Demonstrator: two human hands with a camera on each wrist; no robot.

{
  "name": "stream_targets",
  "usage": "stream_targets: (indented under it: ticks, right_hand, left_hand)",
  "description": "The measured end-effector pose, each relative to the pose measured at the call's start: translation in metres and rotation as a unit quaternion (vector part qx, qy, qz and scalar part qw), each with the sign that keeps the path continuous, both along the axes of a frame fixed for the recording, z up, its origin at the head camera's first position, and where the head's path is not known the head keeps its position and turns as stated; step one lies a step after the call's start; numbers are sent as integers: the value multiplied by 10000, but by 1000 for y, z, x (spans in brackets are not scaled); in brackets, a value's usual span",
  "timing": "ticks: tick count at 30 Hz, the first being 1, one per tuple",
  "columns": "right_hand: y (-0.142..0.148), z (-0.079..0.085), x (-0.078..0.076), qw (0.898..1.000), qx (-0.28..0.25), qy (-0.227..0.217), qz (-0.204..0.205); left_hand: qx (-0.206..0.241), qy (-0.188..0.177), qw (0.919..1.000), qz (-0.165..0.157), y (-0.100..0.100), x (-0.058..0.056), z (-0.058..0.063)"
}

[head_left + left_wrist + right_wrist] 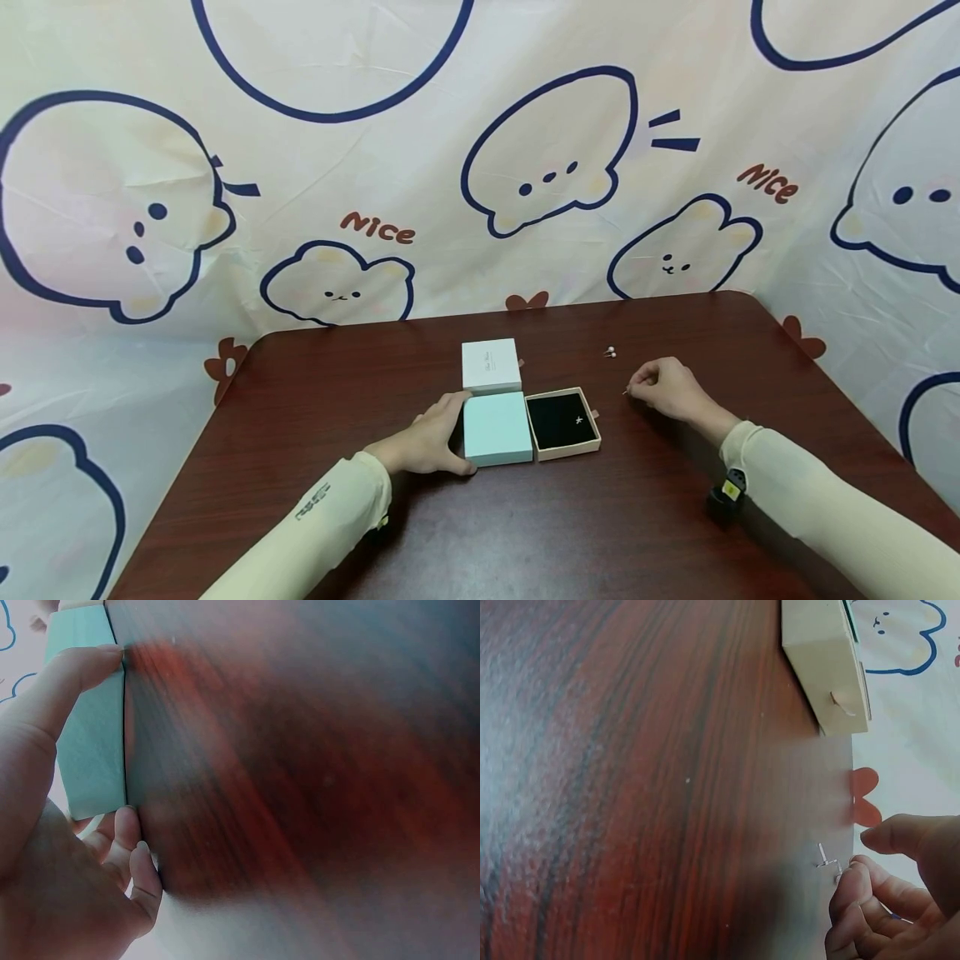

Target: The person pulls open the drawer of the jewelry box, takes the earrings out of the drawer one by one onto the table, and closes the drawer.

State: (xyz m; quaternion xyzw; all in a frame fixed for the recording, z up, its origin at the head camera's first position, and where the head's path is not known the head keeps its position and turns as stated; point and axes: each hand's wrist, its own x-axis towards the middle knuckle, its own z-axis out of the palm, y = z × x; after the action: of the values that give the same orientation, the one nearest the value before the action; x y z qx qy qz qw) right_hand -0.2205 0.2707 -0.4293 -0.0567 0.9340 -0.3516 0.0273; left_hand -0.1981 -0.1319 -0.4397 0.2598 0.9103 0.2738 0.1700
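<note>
My left hand point(429, 439) grips the left side of a light-blue jewelry box point(497, 429), thumb at its near edge and fingers at the far left corner. In the left wrist view the thumb point(94, 664) lies along the box wall. A cream-edged drawer point(568, 451) with a black lining sits at the box's right side; one small silver earring point(578, 420) lies on the lining. Right of the drawer, low over the table, my right hand point(670, 388) pinches a tiny metal earring point(825, 862) at its fingertips.
A white jewelry box point(491, 364) with print on top stands behind the blue one. Two small shiny studs point(611, 352) lie on the dark wooden table point(570, 525), beyond my right hand. A patterned cloth point(450, 175) hangs behind the table.
</note>
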Motion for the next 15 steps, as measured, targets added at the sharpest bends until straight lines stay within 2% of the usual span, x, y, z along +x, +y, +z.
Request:
stream_targets:
  ticks: [15]
  right_hand:
    - [-11,14,9,9997,108,155,138]
  left_hand:
    - [-6,0,10000,25,0,0,1]
